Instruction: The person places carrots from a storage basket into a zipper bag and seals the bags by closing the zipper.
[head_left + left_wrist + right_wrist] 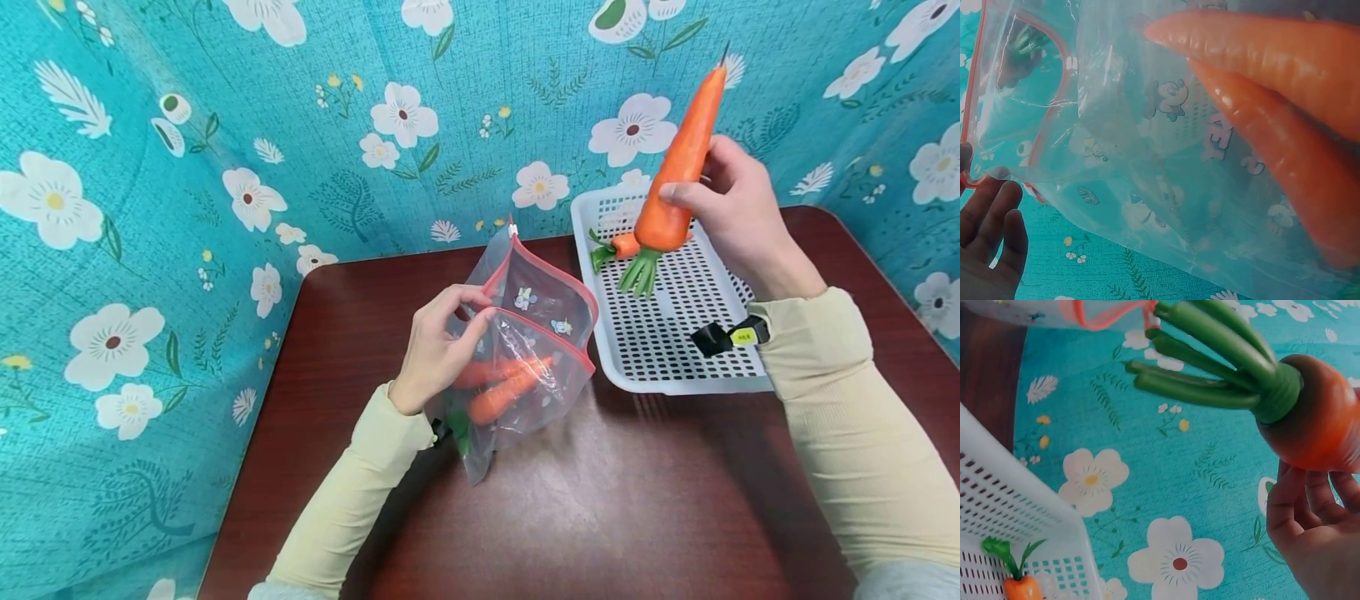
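Note:
My right hand (738, 200) grips a large toy carrot (678, 167) by its thick part, raised above the basket with its thin tip up and its green stalks (1222, 362) down. My left hand (442, 346) pinches the red-edged rim of a clear zip bag (551, 333), whose mouth gapes toward the basket. Inside the bag lie two carrots (510, 392), seen through the printed plastic; in the left wrist view both orange bodies (1272, 62) fill the right side. A smaller carrot (624, 244) with green leaves rests in the white basket (652, 386).
The basket stands at the back right of a dark brown table (600, 500), close to the bag. Behind the table hangs a turquoise flowered cloth (450, 108). A black strap with a yellow label (744, 336) sits at the right cuff.

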Action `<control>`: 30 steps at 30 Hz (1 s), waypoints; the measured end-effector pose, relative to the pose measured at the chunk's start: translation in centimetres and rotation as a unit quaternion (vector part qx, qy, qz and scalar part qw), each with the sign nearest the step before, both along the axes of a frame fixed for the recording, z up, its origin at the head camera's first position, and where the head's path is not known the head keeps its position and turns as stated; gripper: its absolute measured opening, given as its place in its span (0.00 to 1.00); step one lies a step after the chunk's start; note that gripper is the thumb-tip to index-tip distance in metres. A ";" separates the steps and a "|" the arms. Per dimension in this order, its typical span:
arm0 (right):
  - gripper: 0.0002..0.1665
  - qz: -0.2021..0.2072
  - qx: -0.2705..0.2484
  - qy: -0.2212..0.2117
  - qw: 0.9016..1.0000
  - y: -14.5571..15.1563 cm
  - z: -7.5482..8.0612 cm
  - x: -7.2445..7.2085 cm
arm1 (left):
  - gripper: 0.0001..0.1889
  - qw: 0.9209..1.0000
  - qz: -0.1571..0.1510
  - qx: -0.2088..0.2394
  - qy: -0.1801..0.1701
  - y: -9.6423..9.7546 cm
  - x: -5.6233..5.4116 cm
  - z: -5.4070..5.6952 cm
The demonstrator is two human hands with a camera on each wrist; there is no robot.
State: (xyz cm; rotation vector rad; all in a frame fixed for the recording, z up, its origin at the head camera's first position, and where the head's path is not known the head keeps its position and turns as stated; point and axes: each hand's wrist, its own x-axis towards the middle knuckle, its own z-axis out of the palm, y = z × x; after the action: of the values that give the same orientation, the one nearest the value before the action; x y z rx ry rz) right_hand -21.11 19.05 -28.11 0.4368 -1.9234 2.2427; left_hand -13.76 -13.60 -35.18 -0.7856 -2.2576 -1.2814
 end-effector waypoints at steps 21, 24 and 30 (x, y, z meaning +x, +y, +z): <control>0.25 0.066 -0.047 0.016 0.997 -2.8 1.8 2.4 | 0.07 1.000 -0.016 0.013 -0.001 0.1 0.0 0.2; 0.26 0.063 -0.033 0.007 0.997 -3.1 1.8 2.6 | 0.07 1.000 -0.018 0.012 0.007 0.1 0.0 0.2; 0.29 0.068 0.015 0.002 0.998 -3.6 1.7 2.9 | 0.06 1.000 -0.020 0.006 0.018 0.0 0.0 0.3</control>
State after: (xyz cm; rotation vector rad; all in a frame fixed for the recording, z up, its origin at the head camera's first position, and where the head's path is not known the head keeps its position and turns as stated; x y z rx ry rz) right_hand -18.16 15.44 -26.37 0.5923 -1.9838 2.2949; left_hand -13.77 -13.56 -34.91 -0.8459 -2.2158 -1.2864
